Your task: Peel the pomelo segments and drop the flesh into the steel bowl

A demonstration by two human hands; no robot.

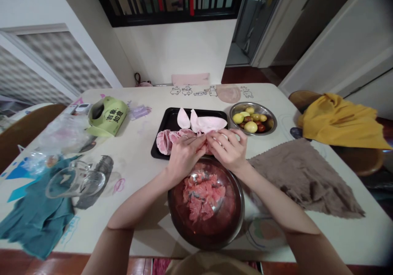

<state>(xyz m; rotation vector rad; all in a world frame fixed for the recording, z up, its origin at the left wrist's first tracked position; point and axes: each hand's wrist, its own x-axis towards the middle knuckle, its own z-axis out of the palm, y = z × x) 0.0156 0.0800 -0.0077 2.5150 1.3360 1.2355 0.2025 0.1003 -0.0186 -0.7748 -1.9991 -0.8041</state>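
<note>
My left hand (pixel 186 155) and my right hand (pixel 229 149) meet above the far rim of a steel bowl (pixel 238 209). Their fingers are bent around a piece of pink pomelo (pixel 201 144), mostly hidden behind them. Inside the bowl lies a heap of peeled pink pomelo flesh (pixel 202 197). Just beyond my hands is a black tray (pixel 172 121). It holds pomelo segments in pale membrane (pixel 165 142) at its near left and white pieces of peel (pixel 211 123) along the back.
A smaller steel bowl of fruit (pixel 250 121) stands right of the tray, near a brown cloth (pixel 307 176). On the left are a clear glass pitcher (pixel 75 181), a teal cloth (pixel 39 213) and a green printed bag (pixel 107 115). Yellow fabric (pixel 344 119) drapes a chair.
</note>
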